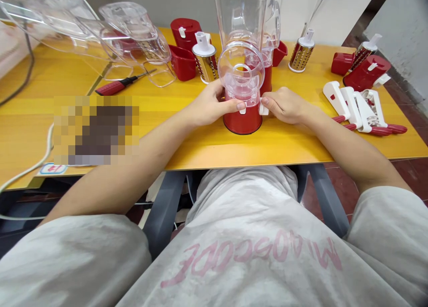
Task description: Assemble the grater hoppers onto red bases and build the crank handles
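Note:
A rotary grater stands upright before me, its clear plastic hopper body [239, 13] seated on a red base [242, 125]. My left hand [212, 103] is wrapped round its left side, thumb lying by the small white clip [243, 108] on the front. On the right, my right hand [284, 105] has its fingers curled, thumb and forefinger pinching the white lever [264, 107] of the base. Just behind are a grater drum [205, 59] with a white top, a red cup-like part [183, 63] and a red base [186, 32].
Clear hopper bodies [129, 24] lie at the back left, near a red-and-black screwdriver [115, 85]. White crank handles [359, 111] with red grips lie at right. Behind them are another red base [366, 73] and a drum [302, 53]. A cable [43, 157] runs along the left.

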The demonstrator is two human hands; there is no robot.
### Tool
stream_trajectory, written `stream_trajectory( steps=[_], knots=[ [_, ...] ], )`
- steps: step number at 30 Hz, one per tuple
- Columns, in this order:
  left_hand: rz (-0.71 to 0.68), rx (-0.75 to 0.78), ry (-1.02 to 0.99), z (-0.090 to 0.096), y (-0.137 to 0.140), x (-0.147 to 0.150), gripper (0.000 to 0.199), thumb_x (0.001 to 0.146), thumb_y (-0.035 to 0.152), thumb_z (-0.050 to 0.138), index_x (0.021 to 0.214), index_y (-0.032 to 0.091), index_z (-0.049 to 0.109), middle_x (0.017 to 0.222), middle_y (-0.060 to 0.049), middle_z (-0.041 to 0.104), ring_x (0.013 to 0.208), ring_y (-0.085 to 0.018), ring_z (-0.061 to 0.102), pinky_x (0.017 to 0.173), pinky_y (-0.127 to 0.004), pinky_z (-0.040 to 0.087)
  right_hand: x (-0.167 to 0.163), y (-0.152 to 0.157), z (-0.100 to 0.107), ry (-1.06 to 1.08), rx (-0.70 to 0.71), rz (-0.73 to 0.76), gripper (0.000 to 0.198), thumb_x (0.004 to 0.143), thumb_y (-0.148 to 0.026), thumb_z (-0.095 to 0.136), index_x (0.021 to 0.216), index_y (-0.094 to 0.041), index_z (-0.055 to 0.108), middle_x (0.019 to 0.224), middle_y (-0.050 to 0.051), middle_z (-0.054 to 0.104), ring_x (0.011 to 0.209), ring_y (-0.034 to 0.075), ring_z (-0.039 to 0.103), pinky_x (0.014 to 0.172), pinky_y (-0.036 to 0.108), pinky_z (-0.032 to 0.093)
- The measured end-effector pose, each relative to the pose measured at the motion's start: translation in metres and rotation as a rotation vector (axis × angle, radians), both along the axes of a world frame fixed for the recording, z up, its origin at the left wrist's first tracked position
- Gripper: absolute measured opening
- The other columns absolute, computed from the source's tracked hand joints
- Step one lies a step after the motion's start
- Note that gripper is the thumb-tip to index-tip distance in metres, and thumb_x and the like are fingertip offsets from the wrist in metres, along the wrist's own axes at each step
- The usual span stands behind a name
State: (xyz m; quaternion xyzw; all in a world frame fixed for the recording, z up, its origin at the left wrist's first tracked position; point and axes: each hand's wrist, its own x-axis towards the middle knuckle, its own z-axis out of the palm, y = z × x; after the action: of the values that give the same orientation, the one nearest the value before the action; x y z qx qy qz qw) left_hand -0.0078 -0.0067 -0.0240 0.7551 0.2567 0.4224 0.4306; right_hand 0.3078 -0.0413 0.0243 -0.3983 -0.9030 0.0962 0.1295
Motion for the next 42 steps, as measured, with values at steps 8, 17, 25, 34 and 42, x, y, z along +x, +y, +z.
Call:
stream_trajectory(
  steps=[8, 17, 25, 34, 42],
  knots=[
    [-0.007, 0.006, 0.014, -0.002, 0.002, -0.001, 0.108, 0.075, 0.103, 0.114, 0.141, 0.022, 0.088, 0.149, -0.011, 0.094, 0.146, -0.043, 0.086, 0.131, -0.055, 0.072, -0.005, -0.009, 0.004, 0.222, -0.31, -0.018, 0.115, 0.112, -0.119, 0.014, 0.069, -0.023, 0.062, 0.064, 0.006, 0.067, 0.067, 0.016, 0.063, 0.08, 0.035, 0.05],
    [0.025, -0.003, 0.009, 0.0, -0.001, 0.0, 0.103, 0.074, 0.101, 0.115, 0.14, 0.024, 0.092, 0.15, -0.016, 0.094, 0.143, -0.046, 0.087, 0.131, -0.059, 0.071, -0.007, -0.011, 0.006, 0.281, -0.395, -0.056, 0.114, 0.116, -0.115, 0.029, 0.067, -0.02, 0.067, 0.06, 0.007, 0.069, 0.054, 0.01, 0.061, 0.063, 0.027, 0.048],
    [-0.008, -0.006, -0.003, -0.002, 0.001, -0.002, 0.109, 0.07, 0.106, 0.114, 0.138, 0.025, 0.091, 0.148, -0.016, 0.094, 0.143, -0.046, 0.088, 0.128, -0.055, 0.073, -0.01, -0.004, -0.008, 0.415, -0.666, -0.143, 0.109, 0.11, -0.119, 0.037, 0.086, -0.02, 0.074, 0.058, 0.005, 0.072, 0.041, 0.012, 0.056, 0.042, 0.026, 0.044],
    [-0.009, 0.006, 0.002, 0.002, 0.002, -0.003, 0.108, 0.07, 0.108, 0.112, 0.136, 0.025, 0.09, 0.146, -0.017, 0.094, 0.143, -0.049, 0.089, 0.129, -0.058, 0.073, -0.005, -0.005, 0.002, 0.418, -0.798, -0.093, 0.099, 0.1, -0.116, 0.071, 0.094, -0.017, 0.077, 0.065, 0.005, 0.077, 0.045, 0.012, 0.063, 0.042, 0.024, 0.048],
    [0.002, 0.025, 0.019, 0.001, 0.004, -0.004, 0.102, 0.074, 0.108, 0.11, 0.132, 0.027, 0.09, 0.14, -0.014, 0.095, 0.14, -0.048, 0.089, 0.126, -0.058, 0.073, -0.001, -0.007, 0.011, 0.398, -0.823, -0.075, 0.086, 0.092, -0.1, 0.102, 0.101, -0.019, 0.079, 0.071, 0.003, 0.081, 0.051, 0.013, 0.067, 0.047, 0.024, 0.05]
  ],
)
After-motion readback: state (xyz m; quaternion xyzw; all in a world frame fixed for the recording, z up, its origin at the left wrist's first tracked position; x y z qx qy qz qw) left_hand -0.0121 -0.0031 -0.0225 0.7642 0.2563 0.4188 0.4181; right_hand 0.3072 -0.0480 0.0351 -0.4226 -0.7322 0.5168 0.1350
